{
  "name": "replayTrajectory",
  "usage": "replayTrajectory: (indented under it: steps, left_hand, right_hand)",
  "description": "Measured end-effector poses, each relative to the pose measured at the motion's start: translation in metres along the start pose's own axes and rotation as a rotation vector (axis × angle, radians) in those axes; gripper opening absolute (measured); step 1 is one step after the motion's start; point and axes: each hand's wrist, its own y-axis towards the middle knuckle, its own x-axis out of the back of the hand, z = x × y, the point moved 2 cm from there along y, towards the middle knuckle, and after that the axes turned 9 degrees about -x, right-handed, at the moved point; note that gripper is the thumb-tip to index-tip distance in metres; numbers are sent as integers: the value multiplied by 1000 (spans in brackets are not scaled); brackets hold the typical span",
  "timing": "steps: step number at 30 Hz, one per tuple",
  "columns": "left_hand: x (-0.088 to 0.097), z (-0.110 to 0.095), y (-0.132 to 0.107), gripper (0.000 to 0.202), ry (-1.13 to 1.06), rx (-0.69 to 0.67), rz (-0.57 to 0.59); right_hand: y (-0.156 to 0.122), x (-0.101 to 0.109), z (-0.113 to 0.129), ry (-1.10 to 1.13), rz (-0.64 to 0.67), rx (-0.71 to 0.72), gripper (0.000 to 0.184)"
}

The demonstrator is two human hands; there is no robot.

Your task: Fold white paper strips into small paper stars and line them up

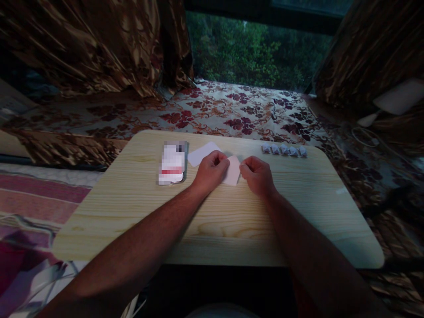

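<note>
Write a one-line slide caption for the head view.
Left hand and right hand hold a white paper on a wooden table; a second sheet, a packet and folded paper pieces lie nearby.

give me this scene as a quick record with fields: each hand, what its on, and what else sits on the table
surface: light wooden table
left hand: fingers curled on the left edge of a small pale paper sheet
right hand: fingers pinch the sheet's right edge
behind left hand: white card, lying flat
far left of table: flat packet, details blurred
far right of table: row of small folded paper pieces
beyond table: floral cloth, window with green trees
</note>
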Motion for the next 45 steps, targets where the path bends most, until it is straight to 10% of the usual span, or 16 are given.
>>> replayTrajectory:
  steps: [45]
  left_hand:
    - [-4, -3, -5, 26, 5, 74, 295]
  right_hand:
    - [-2, 4, 4, -14, 41, 34, 13]
